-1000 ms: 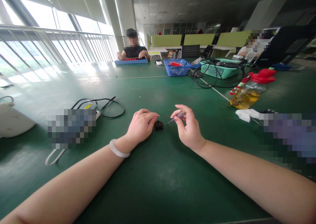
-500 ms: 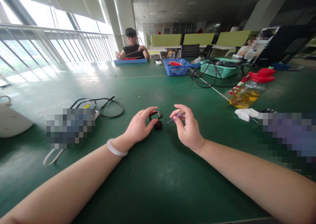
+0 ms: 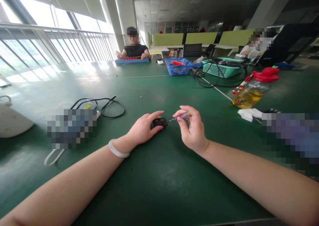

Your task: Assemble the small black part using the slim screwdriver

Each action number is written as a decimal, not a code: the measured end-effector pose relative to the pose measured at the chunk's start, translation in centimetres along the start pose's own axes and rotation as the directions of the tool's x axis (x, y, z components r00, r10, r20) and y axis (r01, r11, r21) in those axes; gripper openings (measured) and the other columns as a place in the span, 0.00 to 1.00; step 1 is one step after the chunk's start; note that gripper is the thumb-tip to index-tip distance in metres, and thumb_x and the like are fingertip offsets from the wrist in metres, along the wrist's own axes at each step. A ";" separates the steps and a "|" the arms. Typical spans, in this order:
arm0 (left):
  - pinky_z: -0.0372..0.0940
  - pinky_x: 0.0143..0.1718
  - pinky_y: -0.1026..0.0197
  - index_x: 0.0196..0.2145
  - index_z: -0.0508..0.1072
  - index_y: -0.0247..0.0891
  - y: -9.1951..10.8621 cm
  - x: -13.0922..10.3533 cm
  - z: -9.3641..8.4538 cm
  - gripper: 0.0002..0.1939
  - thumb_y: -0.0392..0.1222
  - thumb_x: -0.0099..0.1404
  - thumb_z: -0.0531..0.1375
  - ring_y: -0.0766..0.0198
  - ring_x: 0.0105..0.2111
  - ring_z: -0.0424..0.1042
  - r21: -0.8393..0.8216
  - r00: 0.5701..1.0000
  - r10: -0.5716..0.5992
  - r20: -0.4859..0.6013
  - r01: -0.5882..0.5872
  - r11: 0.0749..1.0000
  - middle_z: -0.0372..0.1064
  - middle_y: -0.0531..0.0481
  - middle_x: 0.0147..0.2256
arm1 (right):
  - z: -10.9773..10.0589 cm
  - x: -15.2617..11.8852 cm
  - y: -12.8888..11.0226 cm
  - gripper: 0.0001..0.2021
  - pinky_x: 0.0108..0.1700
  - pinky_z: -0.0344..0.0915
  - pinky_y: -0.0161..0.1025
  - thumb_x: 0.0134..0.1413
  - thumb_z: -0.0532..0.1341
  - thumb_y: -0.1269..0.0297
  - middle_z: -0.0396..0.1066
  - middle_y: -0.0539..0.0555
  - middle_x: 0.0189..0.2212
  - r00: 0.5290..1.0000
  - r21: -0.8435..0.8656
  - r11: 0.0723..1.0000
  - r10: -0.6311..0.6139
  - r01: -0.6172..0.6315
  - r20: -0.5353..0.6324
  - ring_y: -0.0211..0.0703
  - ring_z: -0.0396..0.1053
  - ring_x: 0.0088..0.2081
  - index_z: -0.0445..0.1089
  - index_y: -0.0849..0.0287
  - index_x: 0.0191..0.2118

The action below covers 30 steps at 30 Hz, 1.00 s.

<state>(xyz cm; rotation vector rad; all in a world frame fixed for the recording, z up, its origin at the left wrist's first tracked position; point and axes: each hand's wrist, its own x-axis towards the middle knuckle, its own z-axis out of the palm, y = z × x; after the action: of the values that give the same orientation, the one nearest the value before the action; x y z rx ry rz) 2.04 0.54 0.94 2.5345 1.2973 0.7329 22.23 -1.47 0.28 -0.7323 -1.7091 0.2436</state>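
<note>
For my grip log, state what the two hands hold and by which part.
The right hand holds a screwdriver by its handle. The left hand holds a small black piece by opposite edges, between thumb and fingers.

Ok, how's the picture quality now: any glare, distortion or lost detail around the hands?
Head view: windows at left throw glare across the far left of the green table; head view: the red-lidded bottle leans outward, likely wide-lens distortion; head view: the black part at the left hand is small and dark, its fine detail lost; the slim tool in the right hand reads clearer.
</note>
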 end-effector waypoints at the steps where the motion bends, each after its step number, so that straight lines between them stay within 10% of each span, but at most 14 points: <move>1: 0.64 0.49 0.53 0.58 0.59 0.45 -0.1 0.0 0.0 0.28 0.46 0.62 0.59 0.56 0.46 0.70 0.001 1.000 -0.007 0.004 0.007 1.000 0.73 0.49 0.45 | -0.1 0.0 -0.1 0.22 0.45 0.70 0.46 0.57 0.54 0.77 0.69 0.54 0.38 0.999 0.009 0.999 -0.039 0.039 -0.009 0.43 0.70 0.40 0.56 0.53 0.55; 8: 0.63 0.50 0.52 0.56 0.63 0.44 -0.5 0.2 0.3 0.26 0.46 0.61 0.60 0.56 0.47 0.68 0.008 0.999 -0.021 0.030 0.020 1.000 0.73 0.50 0.46 | -0.2 0.1 -1.8 0.22 0.42 0.73 0.49 0.53 0.53 0.82 0.69 0.56 0.37 0.881 0.186 0.886 -0.452 0.425 0.141 0.45 0.70 0.41 0.56 0.55 0.52; 30: 0.62 0.52 0.54 0.51 0.70 0.40 -0.2 0.3 0.1 0.18 0.46 0.64 0.59 0.57 0.47 0.69 0.021 0.993 0.110 0.041 -0.111 0.994 0.71 0.46 0.48 | -0.1 -0.2 -1.4 0.20 0.43 0.72 0.48 0.55 0.53 0.82 0.69 0.56 0.38 0.928 0.188 0.934 -0.334 0.303 0.164 0.44 0.70 0.41 0.57 0.55 0.50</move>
<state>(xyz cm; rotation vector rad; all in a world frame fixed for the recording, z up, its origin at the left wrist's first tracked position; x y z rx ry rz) 2.16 0.91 0.89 2.6432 1.1672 0.6893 21.86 -2.67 0.88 -0.3102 -1.9391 0.2260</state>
